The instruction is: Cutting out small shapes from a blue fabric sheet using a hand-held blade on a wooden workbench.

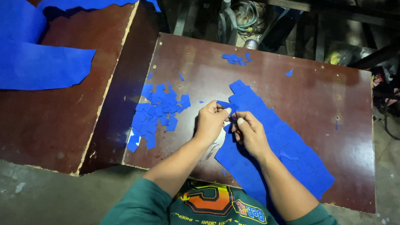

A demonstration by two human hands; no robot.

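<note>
— What's that blue sheet [275, 141]?
— Scored into squares, lying on the table [316, 96]. The left hand [211, 121] pinches a small blue piece [223, 104] off its edge; the right hand [249, 132] pinches the sheet beside it.
— And left of them?
— A pile of squares [156, 114].

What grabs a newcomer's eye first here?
The two hands: the left hand and right hand meet at the centre of the brown board, pinching the edge of a long blue sheet that runs toward the lower right. Left of them lies a pile of small blue pieces. A large blue sheet lies at upper left.
</note>
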